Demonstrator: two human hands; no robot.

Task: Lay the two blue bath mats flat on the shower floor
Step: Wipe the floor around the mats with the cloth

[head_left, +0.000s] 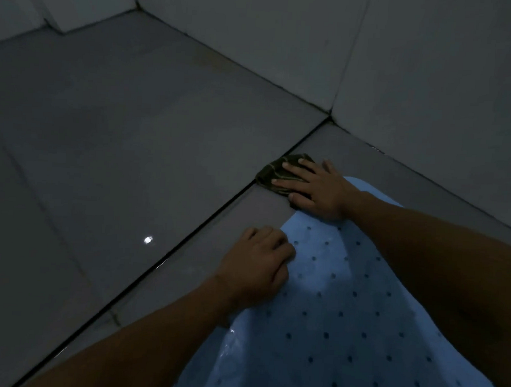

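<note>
Blue perforated bath mat (345, 316) on grey tiled floor (132, 157), left hand (256, 264) curled gripping its edge, right hand (313, 187) spread flat on dark cloth (274, 172) beside the mat.

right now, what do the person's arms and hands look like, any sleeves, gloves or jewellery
Both arms are bare as far as the frame shows them: no sleeve on either forearm. The left hand and the right hand wear no gloves. No ring, watch or bracelet shows on the fingers or wrists, though the light is dim and small details are hard to make out.
</note>
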